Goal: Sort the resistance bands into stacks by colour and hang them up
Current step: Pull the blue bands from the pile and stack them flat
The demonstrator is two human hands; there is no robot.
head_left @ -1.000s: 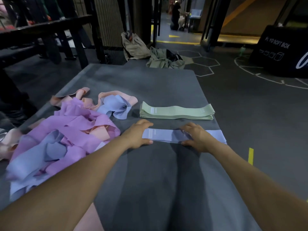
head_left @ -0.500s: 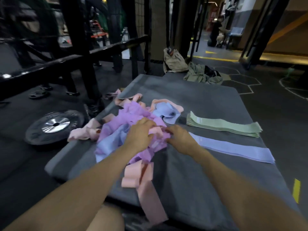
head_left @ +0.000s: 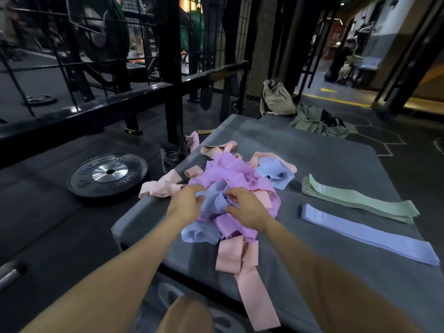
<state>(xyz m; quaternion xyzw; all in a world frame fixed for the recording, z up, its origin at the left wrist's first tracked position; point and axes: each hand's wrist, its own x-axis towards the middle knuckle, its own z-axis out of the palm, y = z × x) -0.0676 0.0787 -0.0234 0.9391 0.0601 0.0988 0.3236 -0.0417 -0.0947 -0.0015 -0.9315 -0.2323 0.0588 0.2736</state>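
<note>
A tangled heap of purple, blue and pink resistance bands [head_left: 230,179] lies on the left part of a grey mat [head_left: 336,159]. My left hand [head_left: 186,204] and my right hand [head_left: 242,207] both grip a crumpled blue band [head_left: 215,199] on top of the heap. To the right lies a neat stack of green bands [head_left: 355,198], and in front of it a flat stack of blue bands [head_left: 365,233]. A pink band [head_left: 254,292] hangs over the mat's near edge.
A black weight plate [head_left: 108,175] lies on the floor left of the mat. A black rack frame [head_left: 168,68] stands behind it. A beige bag [head_left: 277,97] and a crumpled garment [head_left: 317,120] lie past the mat's far edge.
Both hands left the flat blue stack on the right and moved left into the tangled heap, where they now grip a crumpled blue band. My view swung left.
</note>
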